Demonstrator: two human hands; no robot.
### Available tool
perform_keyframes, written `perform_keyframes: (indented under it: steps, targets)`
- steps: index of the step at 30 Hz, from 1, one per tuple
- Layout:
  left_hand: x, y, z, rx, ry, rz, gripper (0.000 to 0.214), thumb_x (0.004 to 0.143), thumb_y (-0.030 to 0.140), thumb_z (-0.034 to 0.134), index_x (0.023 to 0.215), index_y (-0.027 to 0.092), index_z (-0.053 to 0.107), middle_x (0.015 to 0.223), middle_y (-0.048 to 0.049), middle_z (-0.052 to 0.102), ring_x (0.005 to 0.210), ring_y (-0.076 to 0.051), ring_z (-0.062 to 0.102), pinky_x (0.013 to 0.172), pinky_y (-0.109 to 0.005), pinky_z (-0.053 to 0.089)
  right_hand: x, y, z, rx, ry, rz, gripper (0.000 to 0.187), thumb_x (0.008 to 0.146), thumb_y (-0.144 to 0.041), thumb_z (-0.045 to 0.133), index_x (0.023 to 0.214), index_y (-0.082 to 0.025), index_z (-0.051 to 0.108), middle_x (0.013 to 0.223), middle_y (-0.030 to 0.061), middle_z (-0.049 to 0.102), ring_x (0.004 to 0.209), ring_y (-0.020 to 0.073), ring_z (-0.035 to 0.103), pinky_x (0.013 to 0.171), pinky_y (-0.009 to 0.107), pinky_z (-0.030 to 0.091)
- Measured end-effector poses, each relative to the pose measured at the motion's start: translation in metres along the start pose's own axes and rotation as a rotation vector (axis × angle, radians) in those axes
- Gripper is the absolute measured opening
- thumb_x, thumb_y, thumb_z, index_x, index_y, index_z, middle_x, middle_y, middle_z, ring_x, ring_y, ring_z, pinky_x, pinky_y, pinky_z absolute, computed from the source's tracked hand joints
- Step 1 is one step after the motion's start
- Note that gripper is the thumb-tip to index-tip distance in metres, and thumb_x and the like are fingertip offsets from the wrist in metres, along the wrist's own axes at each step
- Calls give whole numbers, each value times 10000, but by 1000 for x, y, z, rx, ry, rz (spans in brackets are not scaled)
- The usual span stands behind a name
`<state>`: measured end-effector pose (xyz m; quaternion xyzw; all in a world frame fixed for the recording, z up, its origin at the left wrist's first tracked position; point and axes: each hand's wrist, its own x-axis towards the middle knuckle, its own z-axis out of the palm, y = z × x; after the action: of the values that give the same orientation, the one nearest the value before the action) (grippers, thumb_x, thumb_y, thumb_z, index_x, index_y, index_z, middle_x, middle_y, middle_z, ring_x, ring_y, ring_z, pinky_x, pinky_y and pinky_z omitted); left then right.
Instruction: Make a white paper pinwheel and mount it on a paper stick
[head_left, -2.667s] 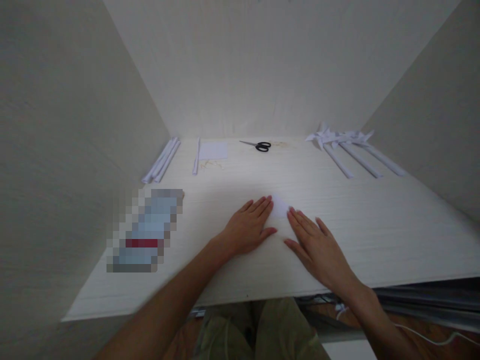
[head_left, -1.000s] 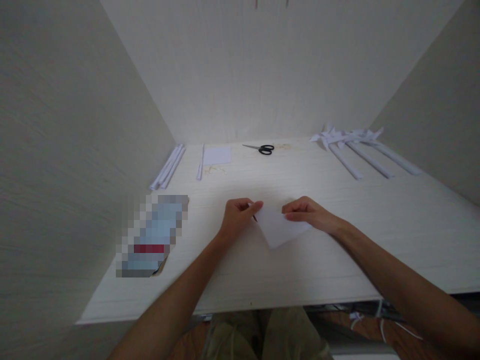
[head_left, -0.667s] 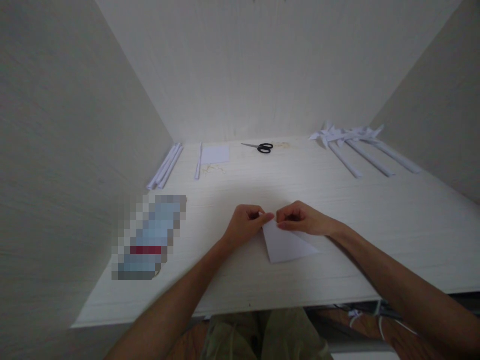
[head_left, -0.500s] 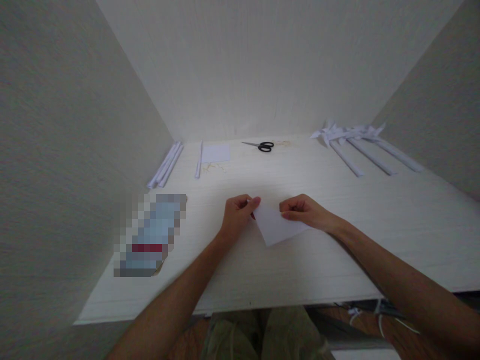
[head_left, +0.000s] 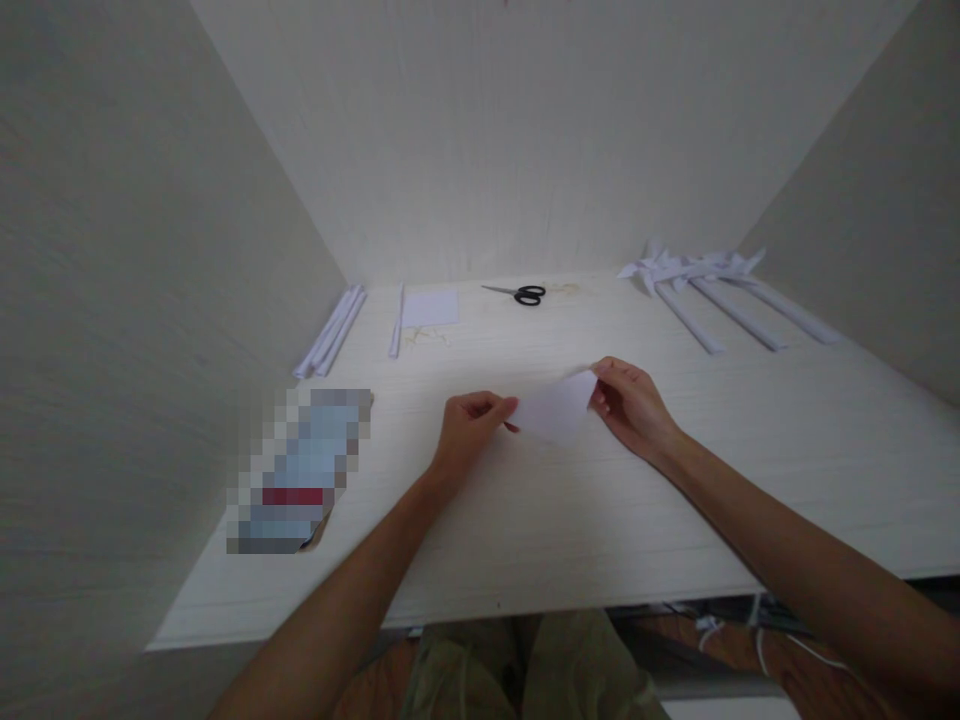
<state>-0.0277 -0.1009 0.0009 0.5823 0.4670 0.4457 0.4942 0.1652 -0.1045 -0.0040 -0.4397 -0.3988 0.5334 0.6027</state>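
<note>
A small folded sheet of white paper (head_left: 553, 410) is held just above the white table (head_left: 675, 480) near its middle. My left hand (head_left: 469, 428) pinches the paper's left corner with thumb and forefinger. My right hand (head_left: 632, 410) pinches its upper right corner, fingers curled. The paper stretches between the two hands, slightly lifted at the right.
At the back lie black scissors (head_left: 519, 294), a white paper square (head_left: 430, 308) with a thin paper stick (head_left: 395, 322), and rolled paper sticks (head_left: 331, 331) at the left wall. Paper pinwheels on sticks (head_left: 705, 290) lie back right. A blurred flat object (head_left: 300, 470) lies left.
The hands went from pressing the paper flat to pinching its corners. In the last half second the right hand lifted its corner up and away, and the paper's lower point no longer hangs toward me.
</note>
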Motion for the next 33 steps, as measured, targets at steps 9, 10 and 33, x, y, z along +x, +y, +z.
perform_keyframes:
  steps: [9,10,33]
  targets:
    - [-4,-5,7,220,-376,66,183,680,291,557,658,148,669,574,-8,622,484,-91,494,457,-195,361,-5,5,2,-225,-286,60,234,651,-335,616,549,-163,493,473,-54,428,416,53,334,389,199,215]
    - [-5,-5,8,231,-386,74,183,682,290,555,649,149,666,559,-3,612,477,-86,483,453,-192,353,-6,6,3,-242,-318,62,229,660,-335,613,560,-160,504,472,-54,434,420,52,340,394,197,216]
    - [2,-5,-1,49,47,84,263,683,289,564,463,156,511,417,34,493,440,-77,468,509,-206,383,0,0,1,74,46,-64,248,677,-323,600,539,-189,444,491,-54,396,416,50,359,368,178,283]
